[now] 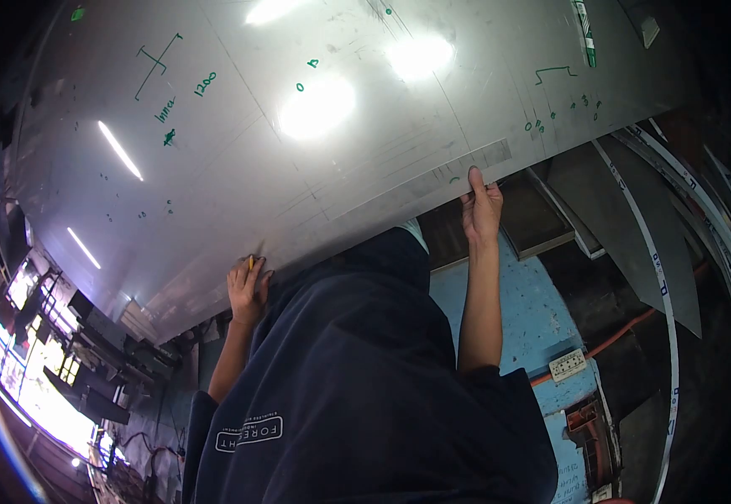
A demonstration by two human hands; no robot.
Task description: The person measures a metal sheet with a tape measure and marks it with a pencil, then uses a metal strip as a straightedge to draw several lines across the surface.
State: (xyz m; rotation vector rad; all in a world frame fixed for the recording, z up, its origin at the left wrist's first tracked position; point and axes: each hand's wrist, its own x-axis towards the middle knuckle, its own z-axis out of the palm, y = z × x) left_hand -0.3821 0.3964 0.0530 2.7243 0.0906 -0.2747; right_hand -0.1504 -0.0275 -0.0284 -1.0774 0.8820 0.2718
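A large shiny metal sheet (239,185) fills the upper view, with green handwriting and thin scribed lines on it. My left hand (246,294) is at its near edge on the left, fingers curled around a short yellow pencil (251,263); only a little of the pencil shows. My right hand (482,210) grips the near edge further right, thumb on top and fingers bent beneath, partly hidden. A narrow grey strip (432,181) lies along the sheet just past my right thumb.
A green and white marker (585,34) and a small pale block (650,32) lie at the sheet's far right. Below right are a power socket (568,365) with an orange cable (626,334), dark metal pieces and a long pale strip (657,281). Bright windows stand at left.
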